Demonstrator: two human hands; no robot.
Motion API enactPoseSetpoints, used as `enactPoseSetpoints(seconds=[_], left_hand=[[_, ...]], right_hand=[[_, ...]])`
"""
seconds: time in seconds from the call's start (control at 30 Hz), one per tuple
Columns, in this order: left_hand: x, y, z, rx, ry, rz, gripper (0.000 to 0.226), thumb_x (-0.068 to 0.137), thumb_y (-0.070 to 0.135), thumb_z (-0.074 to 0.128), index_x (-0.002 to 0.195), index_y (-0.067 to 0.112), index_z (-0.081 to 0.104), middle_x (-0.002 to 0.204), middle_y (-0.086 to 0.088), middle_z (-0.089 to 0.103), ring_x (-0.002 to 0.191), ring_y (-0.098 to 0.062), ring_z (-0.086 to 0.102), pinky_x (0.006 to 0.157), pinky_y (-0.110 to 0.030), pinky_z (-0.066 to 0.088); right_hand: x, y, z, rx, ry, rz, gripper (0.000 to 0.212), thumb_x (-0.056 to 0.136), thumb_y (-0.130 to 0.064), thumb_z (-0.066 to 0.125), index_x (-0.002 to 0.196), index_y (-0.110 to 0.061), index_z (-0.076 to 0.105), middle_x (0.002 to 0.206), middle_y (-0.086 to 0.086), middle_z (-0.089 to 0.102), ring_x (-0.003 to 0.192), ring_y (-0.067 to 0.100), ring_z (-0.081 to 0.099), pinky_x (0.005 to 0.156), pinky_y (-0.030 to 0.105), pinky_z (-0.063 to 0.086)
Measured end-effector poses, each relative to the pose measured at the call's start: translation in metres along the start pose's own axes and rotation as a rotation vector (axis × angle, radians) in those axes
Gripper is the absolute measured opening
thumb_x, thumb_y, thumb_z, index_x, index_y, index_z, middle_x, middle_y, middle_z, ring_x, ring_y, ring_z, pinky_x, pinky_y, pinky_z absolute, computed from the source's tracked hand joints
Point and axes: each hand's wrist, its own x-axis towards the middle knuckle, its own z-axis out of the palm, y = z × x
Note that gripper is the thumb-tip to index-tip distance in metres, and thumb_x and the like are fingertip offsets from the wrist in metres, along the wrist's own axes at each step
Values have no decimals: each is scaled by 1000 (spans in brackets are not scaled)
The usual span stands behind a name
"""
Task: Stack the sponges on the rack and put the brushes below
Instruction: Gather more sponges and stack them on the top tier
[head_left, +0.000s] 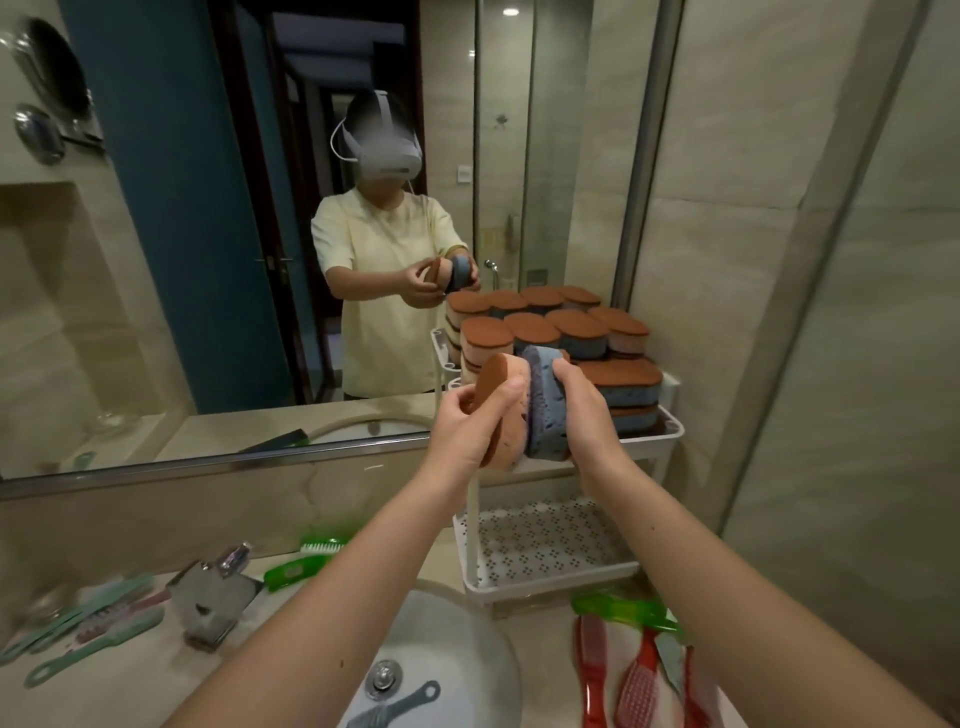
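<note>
My left hand (470, 423) grips a pink sponge (506, 415) with a brown scouring face, held on edge. Pressed against it is a blue sponge (545, 410), gripped by my right hand (584, 410). Both are held just in front of the white rack's upper shelf (670, 428), which carries stacked sponges (618, 384) in blue and pink with brown tops. The perforated lower shelf (545, 540) holds nothing. Red brushes (636, 686) and a green brush (623, 608) lie on the counter below the rack. Another green brush (306, 561) and mint brushes (88, 634) lie to the left.
A white sink basin (457, 649) lies below my arms with a grey-blue brush (395, 709) in it. A chrome tap (213, 592) stands left of the basin. A mirror (208, 234) covers the wall ahead; tiled wall and glass panel close the right side.
</note>
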Motion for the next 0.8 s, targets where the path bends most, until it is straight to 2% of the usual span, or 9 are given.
enactPoseSetpoints(seconds=[0.1, 0.2, 0.27, 0.3, 0.4, 0.53, 0.6, 0.7, 0.8], left_hand=[[5, 6, 20, 67, -31, 91, 62, 77, 47, 74, 126, 23, 47, 122, 0, 59, 105, -12, 61, 75, -24, 51], [17, 12, 35, 218, -10, 199, 65, 80, 43, 73, 136, 19, 50, 131, -2, 56, 116, -17, 56, 94, -34, 49], [27, 17, 45, 355, 0, 250, 70, 80, 41, 72, 142, 21, 46, 139, -4, 47, 123, -20, 49, 104, -38, 43], [31, 20, 49, 414, 5, 271, 73, 80, 39, 71, 145, 22, 42, 141, -4, 41, 125, -20, 46, 106, -36, 40], [42, 24, 58, 559, 49, 363, 79, 76, 39, 68, 146, 27, 36, 142, -4, 38, 129, -22, 41, 107, -42, 39], [51, 28, 63, 700, 137, 509, 61, 70, 46, 65, 126, 36, 43, 127, 6, 51, 119, -18, 41, 100, -46, 42], [56, 29, 66, 875, 184, 593, 54, 69, 49, 62, 121, 38, 48, 125, 10, 53, 120, -19, 42, 106, -48, 35], [64, 26, 71, 1081, 195, 637, 52, 71, 52, 59, 121, 38, 52, 127, 11, 55, 127, -22, 39, 117, -55, 12], [70, 23, 75, 1164, 199, 623, 50, 75, 53, 59, 122, 37, 54, 128, 11, 56, 130, -22, 36, 117, -54, -2]], right_hand=[[6, -11, -20, -13, -34, -81, 26, 98, -37, 44, 90, -24, 65, 102, 8, 69, 96, 23, 65, 84, 40, 50], [16, -23, -42, -67, -65, -139, 22, 94, -31, 44, 80, -21, 59, 83, 2, 63, 81, 19, 60, 68, 28, 48], [27, -29, -58, -103, -76, -159, 13, 90, -26, 46, 88, -23, 58, 87, -1, 61, 82, 17, 58, 61, 21, 48], [33, -32, -65, -131, -84, -172, 16, 88, -26, 48, 99, -24, 59, 98, -3, 60, 90, 16, 57, 65, 21, 48], [49, -40, -82, -283, -36, -252, 47, 87, -21, 56, 134, -21, 54, 122, -7, 52, 111, 10, 50, 86, 21, 46], [66, -46, -98, -521, -42, -387, 55, 72, -27, 67, 125, -29, 52, 116, -6, 54, 108, 15, 54, 82, 28, 51], [77, -49, -102, -690, -29, -440, 49, 69, -30, 69, 114, -34, 50, 109, -11, 53, 106, 15, 53, 90, 38, 50], [94, -47, -104, -974, -24, -528, 38, 69, -31, 68, 102, -38, 50, 101, -16, 52, 109, 15, 52, 114, 57, 23], [105, -41, -101, -1050, -73, -512, 35, 70, -31, 67, 100, -39, 51, 99, -17, 54, 114, 16, 52, 116, 58, -1]])
